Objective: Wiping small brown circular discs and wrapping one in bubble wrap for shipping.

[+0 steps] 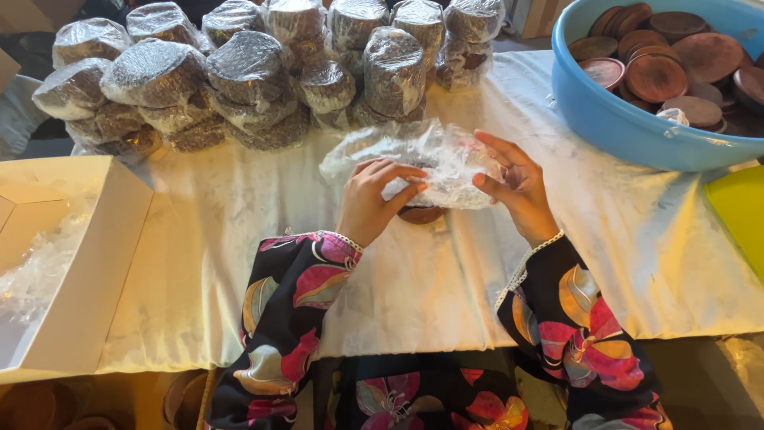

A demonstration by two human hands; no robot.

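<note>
One view only — a camera worn on the person's head, looking steeply down and forward over the cloth-covered desk (239,239). It sits close: both patterned sleeves enter from the bottom edge, and the left hand (374,203) and right hand (513,187) lie near mid-frame. The far desk edge runs along the top — the wrapped bundles (247,68) there, a blue tub (621,119) cut off at upper right, a white box (87,271) cropped at left.

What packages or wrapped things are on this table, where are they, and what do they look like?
Wrapped bundles: stacked along the far edge, rounded, dark under clear film.
Half-wrapped piece: centre, in clear film, held by left hand and right hand.
Cardboard box: left, open, pale.
No labels, signs or screens.
</note>
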